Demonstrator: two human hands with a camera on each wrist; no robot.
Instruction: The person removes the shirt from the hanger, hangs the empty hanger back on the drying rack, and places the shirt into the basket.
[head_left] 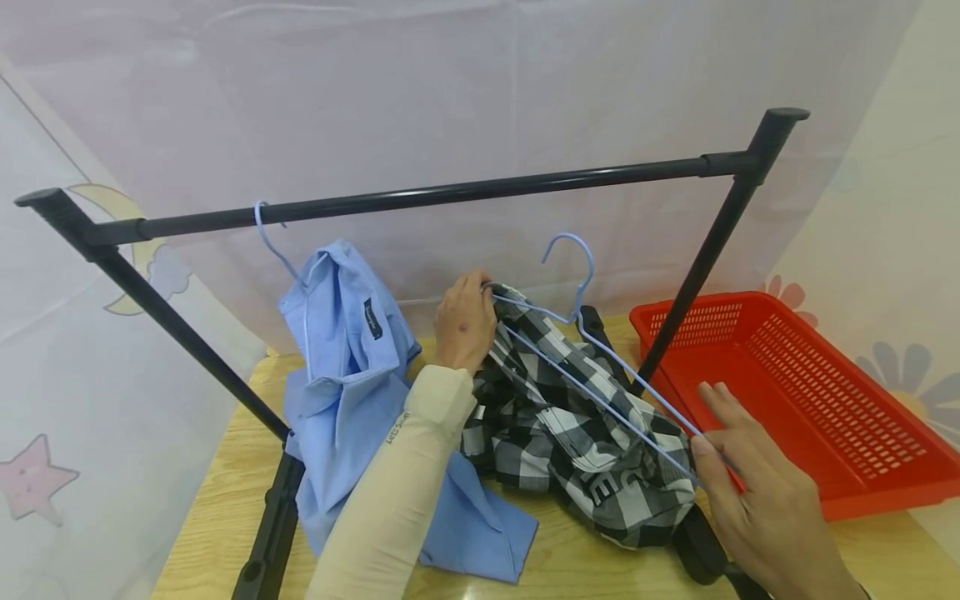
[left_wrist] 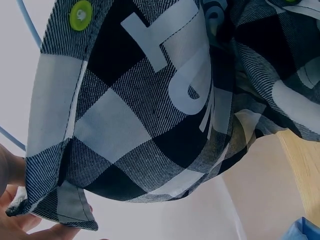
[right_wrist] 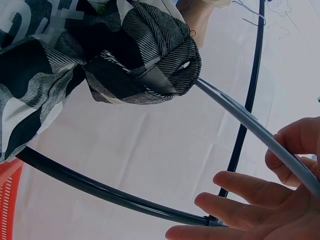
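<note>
Looking from the head, we see our left hand (head_left: 465, 321) gripping the plaid shirt (head_left: 577, 433) on the table (head_left: 217, 517), while our right hand (head_left: 757, 492) pinches 1 end of the blue hanger (head_left: 600, 367).

Left wrist: plaid cloth (left_wrist: 150, 100) fills the view (fingers (left_wrist: 20, 225) curled beneath).

Right wrist: fingers (right_wrist: 250, 200) loosely curled around the hanger arm (right_wrist: 260, 135).

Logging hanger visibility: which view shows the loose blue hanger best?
Head view: the whole blue hanger lies across the checked shirt. Right wrist shows only one arm of it; left wrist, a sliver.
</note>
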